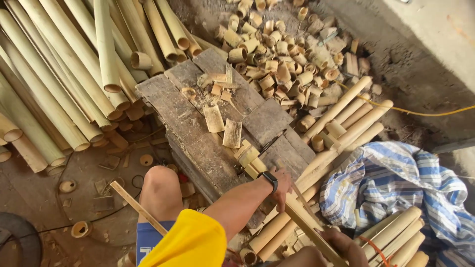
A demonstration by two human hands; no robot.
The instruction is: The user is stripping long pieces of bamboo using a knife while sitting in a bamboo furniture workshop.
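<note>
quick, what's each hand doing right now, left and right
Left hand: wears a dark wristband, reaching down among the bamboo poles; grip cannot be told.
Right hand: closed on a thin bamboo strip.

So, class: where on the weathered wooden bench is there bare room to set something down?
The weathered wooden bench is bare along its left strip, between the pale bamboo poles and the flat bamboo slats. Its far end carries offcuts; its near end is crowded by the left hand.
</note>
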